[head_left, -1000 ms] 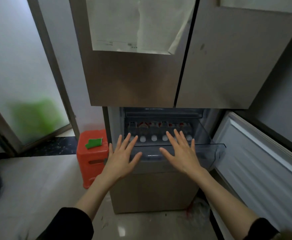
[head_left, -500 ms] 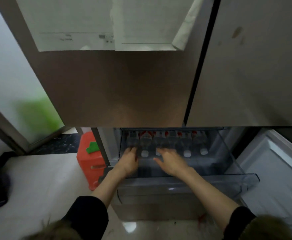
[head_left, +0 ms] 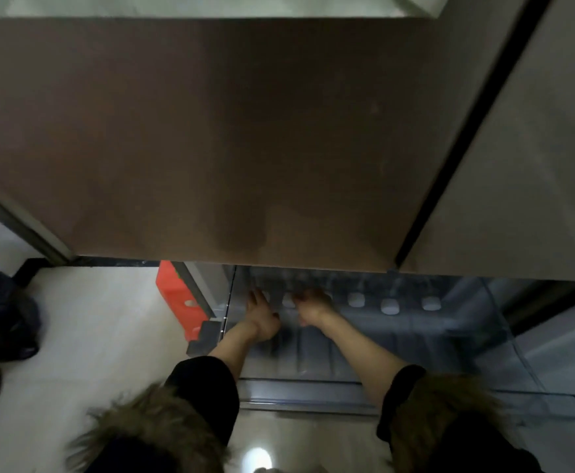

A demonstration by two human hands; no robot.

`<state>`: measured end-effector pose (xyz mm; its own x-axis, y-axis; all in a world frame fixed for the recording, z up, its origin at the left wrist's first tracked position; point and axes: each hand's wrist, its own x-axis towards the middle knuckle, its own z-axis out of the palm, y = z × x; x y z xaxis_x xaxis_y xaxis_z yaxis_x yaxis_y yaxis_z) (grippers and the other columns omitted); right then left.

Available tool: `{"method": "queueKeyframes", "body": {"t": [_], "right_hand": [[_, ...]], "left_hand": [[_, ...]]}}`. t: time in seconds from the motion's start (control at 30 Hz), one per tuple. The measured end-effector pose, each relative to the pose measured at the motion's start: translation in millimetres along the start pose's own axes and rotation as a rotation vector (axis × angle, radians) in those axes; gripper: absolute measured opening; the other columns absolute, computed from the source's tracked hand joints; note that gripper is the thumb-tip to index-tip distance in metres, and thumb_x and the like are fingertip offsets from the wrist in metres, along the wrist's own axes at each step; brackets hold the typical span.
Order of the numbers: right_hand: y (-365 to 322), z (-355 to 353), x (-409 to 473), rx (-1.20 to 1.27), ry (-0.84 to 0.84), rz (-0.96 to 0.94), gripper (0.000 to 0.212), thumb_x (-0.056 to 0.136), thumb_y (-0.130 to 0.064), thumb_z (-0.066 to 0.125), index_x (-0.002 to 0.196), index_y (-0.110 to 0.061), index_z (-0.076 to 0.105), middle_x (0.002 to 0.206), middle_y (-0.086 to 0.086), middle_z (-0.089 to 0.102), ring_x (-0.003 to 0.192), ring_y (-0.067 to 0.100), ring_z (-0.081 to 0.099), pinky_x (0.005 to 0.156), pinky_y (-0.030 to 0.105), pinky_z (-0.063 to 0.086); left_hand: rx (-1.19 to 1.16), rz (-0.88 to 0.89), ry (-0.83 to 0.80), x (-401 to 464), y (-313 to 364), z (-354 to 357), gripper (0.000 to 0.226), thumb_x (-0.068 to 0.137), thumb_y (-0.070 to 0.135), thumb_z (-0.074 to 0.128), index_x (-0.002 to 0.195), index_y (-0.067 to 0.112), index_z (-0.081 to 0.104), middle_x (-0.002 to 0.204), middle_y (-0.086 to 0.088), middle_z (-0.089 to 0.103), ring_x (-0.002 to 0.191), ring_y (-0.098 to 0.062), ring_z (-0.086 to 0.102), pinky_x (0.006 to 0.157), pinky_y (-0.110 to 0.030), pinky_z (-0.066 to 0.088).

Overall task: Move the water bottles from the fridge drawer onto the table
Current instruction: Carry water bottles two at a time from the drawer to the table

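Observation:
Several clear water bottles with white caps (head_left: 390,306) lie in a row at the back of the pulled-out clear fridge drawer (head_left: 313,387), their bodies mostly hidden under the brown upper door. My left hand (head_left: 262,317) lies over the leftmost bottle (head_left: 267,297), with its fingertips blurred against it. My right hand (head_left: 313,307) is curled over a bottle just right of the second cap (head_left: 289,301). Three bottles further right stand untouched.
The brown upper fridge doors (head_left: 211,131) overhang the drawer's back. An orange plastic stool (head_left: 176,298) stands left of the fridge. A dark bag (head_left: 2,315) lies on the pale floor at far left. The open lower door (head_left: 565,336) is at right.
I have leaned further in and down. Both hands moved deeper into the drawer onto the leftmost bottles, and the right hand's fingers went from spread to curled.

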<state>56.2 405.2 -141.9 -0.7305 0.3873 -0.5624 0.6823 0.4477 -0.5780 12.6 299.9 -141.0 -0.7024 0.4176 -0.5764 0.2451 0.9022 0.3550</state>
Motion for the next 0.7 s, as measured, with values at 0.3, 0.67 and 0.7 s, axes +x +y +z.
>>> {"method": "queueKeyframes", "body": {"t": [0.3,0.67,0.7], "right_hand": [[-6,11,15,0.058,0.005,0.058,0.033,0.098,-0.027,0.040,0.092,-0.002,0.062,0.097,0.020,0.069,0.065,0.022,0.062,0.061,0.027,0.048],[16,-2,-9,0.049,-0.193,0.203,0.024,0.091,-0.027,0.057,0.075,-0.011,0.048,0.067,0.009,0.059,0.048,0.012,0.050,0.046,0.021,0.041],[15,-1,-8,0.044,-0.199,0.211,0.024,0.091,-0.027,0.057,0.076,-0.010,0.049,0.067,0.010,0.060,0.047,0.012,0.050,0.047,0.021,0.042]], "left_hand": [[-0.053,-0.054,-0.002,9,2,-1,0.070,0.095,0.011,0.039,0.139,-0.013,-0.010,0.152,-0.027,-0.005,0.143,-0.035,0.002,0.114,-0.030,0.009],[-0.418,-0.063,-0.058,-2,-17,0,0.022,0.094,0.008,0.039,0.110,0.002,0.053,0.103,-0.015,0.058,0.095,-0.026,0.058,0.070,-0.026,0.047],[-0.492,-0.091,-0.065,1,-16,1,0.018,0.093,0.007,0.042,0.106,0.003,0.054,0.095,-0.014,0.058,0.086,-0.024,0.058,0.063,-0.024,0.046]]}}
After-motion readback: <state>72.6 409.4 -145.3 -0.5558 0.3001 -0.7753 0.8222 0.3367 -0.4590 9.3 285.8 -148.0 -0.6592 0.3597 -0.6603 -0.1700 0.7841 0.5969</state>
